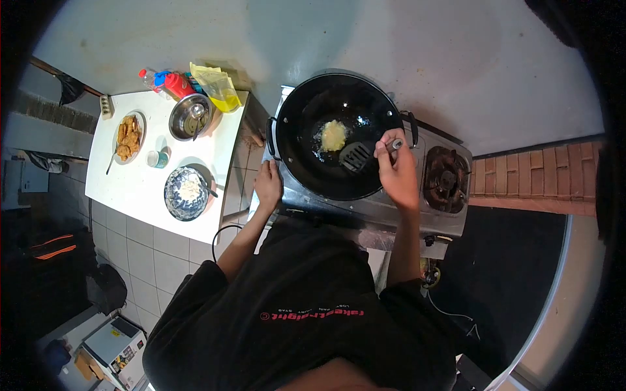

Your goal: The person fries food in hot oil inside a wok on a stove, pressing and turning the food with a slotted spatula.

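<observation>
My right hand (399, 173) is closed around the handle of a black slotted spatula (354, 158). The spatula's head is inside a large black wok (306, 176), close beside a pale yellow piece of frying food (333, 135). Glossy oil surrounds the food. My left hand (267, 187) lies on the left edge of the steel gas stove (326, 212), just below the wok's left loop handle (272, 139). Its fingers are stretched out and hold nothing that I can see.
Right of the wok is a second burner (447, 179). On the left, a white table (104, 179) bears a plate of fried food (130, 137), a steel bowl (184, 116) with a ladle, a bowl of white flour-like powder (187, 193), a small jar (157, 159), bottles and a yellow packet (217, 89).
</observation>
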Available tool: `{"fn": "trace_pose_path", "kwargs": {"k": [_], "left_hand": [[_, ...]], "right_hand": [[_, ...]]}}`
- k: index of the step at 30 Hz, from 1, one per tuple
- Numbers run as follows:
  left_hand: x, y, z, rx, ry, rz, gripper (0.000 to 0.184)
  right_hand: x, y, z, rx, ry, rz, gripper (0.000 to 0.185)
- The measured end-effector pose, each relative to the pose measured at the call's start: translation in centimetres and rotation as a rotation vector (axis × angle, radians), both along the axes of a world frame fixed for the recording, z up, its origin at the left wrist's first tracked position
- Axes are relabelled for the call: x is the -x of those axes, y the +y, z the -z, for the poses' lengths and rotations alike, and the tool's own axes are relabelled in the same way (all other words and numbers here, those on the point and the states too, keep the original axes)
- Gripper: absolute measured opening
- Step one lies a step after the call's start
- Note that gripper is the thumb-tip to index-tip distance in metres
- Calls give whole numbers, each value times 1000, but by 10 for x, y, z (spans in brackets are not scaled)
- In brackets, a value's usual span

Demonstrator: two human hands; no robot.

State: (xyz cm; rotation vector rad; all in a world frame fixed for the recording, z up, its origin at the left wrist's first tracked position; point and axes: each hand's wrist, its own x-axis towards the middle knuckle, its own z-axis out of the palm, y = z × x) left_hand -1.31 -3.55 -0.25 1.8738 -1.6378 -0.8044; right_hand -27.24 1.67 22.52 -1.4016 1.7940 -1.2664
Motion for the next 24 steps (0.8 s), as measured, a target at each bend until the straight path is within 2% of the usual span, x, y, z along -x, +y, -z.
{"fn": "trace_pose_path", "kwargs": {"k": [4, 6, 10, 12, 18, 24], "left_hand": [[1, 1, -1, 36, 2, -14, 47], [1, 0, -1, 34, 8, -15, 47], [1, 0, -1, 34, 26, -17, 47], [1, 0, 0, 35, 23, -18, 47], [1, 1, 1, 32, 9, -21, 48], [1, 1, 2, 32, -3, -21, 49]], "right_hand": [[-1, 0, -4, -47, 27, -19, 6], [0, 1, 2, -40, -65, 22, 7], [0, 1, -1, -38, -67, 45, 7], [-1, 1, -5, -92, 3, -15, 7], [0, 2, 1, -47, -82, 24, 8], [0, 2, -3, -81, -43, -16, 8]]}}
